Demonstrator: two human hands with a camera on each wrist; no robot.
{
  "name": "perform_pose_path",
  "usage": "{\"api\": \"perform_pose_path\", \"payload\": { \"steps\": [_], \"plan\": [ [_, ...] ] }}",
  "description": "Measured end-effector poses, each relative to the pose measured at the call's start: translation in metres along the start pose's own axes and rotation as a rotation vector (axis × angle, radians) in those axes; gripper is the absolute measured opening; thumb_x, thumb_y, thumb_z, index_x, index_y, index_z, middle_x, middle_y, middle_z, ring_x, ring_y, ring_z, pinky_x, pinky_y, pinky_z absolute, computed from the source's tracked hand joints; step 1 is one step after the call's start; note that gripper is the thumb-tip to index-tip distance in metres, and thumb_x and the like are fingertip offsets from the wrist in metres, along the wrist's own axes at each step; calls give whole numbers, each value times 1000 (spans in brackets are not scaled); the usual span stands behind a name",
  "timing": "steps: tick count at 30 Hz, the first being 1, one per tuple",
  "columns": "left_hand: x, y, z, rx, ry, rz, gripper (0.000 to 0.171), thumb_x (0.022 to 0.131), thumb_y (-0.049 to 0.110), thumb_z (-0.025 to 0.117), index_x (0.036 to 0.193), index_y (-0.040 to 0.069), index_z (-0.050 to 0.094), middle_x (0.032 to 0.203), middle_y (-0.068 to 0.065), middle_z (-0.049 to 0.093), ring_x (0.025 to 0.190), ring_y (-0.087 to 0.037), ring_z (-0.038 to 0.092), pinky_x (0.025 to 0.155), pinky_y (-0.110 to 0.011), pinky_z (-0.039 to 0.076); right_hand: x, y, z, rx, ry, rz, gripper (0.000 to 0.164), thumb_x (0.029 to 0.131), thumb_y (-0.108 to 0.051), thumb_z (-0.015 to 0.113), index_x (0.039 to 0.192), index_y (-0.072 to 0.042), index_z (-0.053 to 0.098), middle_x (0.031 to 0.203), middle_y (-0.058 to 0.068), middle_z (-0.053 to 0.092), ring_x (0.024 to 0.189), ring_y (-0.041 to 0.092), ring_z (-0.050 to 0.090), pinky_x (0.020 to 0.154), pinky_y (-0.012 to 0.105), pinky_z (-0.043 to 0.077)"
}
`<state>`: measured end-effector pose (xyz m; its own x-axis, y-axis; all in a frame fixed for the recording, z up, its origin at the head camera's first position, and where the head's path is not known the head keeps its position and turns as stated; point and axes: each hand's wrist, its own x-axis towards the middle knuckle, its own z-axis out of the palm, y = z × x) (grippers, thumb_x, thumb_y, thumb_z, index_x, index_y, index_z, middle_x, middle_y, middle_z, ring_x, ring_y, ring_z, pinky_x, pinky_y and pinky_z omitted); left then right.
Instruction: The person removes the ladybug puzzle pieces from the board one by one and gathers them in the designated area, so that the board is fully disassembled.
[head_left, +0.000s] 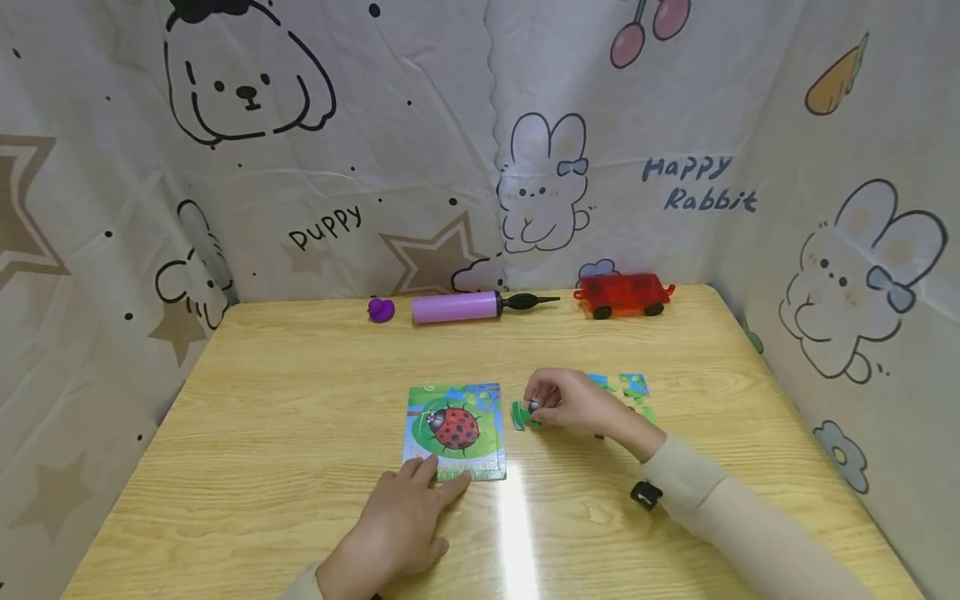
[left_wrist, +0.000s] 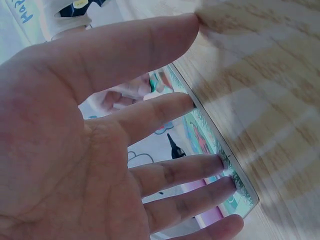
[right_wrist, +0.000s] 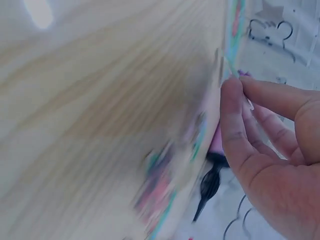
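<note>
A square ladybug jigsaw puzzle (head_left: 457, 427) lies flat on the table. Along its near edge rests my left hand (head_left: 401, 517), fingers outstretched with tips on the grass strip. To the right of the puzzle, my right hand (head_left: 577, 406) pinches a small flat puzzle piece (right_wrist: 231, 67) between thumb and fingertips; the fingers cover most of it. A green and blue piece (head_left: 517, 416) shows just left of those fingertips. Several loose puzzle pieces (head_left: 634, 384) lie beyond and under the right forearm, some hidden by it.
At the back of the table stand a small purple duck (head_left: 381, 311), a purple hand pump (head_left: 456, 307) with a black nozzle, and a red see-through toy wagon (head_left: 625, 295). Printed cloth (head_left: 420, 167) hangs behind and at both sides.
</note>
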<state>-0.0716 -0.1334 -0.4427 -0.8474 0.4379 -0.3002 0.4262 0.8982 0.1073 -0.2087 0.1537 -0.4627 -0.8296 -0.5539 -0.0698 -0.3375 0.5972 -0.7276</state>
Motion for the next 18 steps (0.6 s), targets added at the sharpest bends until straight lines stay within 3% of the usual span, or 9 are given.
{"api": "perform_pose_path", "payload": {
  "steps": [6, 11, 18],
  "plan": [
    [-1, 0, 0, -16, 17, 3, 79, 83, 42, 85, 155, 32, 53, 156, -20, 52, 141, -41, 53, 108, -61, 51, -17, 17, -9, -35, 4, 35, 18, 90, -4, 80, 105, -7, 72, 91, 2, 70, 82, 10, 66, 74, 23, 58],
    [-2, 0, 1, -22, 41, 12, 78, 83, 40, 86, 154, 31, 54, 155, -20, 53, 139, -41, 54, 107, -61, 52, -22, 15, -7, -147, 43, 45, 18, 88, -8, 84, 101, -9, 72, 86, -2, 70, 76, 7, 63, 70, 24, 55],
    [-2, 0, -1, -24, 43, 27, 77, 83, 40, 85, 154, 31, 55, 153, -19, 54, 137, -41, 54, 106, -61, 52, -24, 8, 2, -322, 83, -6, 14, 86, -8, 86, 89, -12, 73, 81, 1, 66, 74, 9, 52, 66, 24, 47]
  ]
}}
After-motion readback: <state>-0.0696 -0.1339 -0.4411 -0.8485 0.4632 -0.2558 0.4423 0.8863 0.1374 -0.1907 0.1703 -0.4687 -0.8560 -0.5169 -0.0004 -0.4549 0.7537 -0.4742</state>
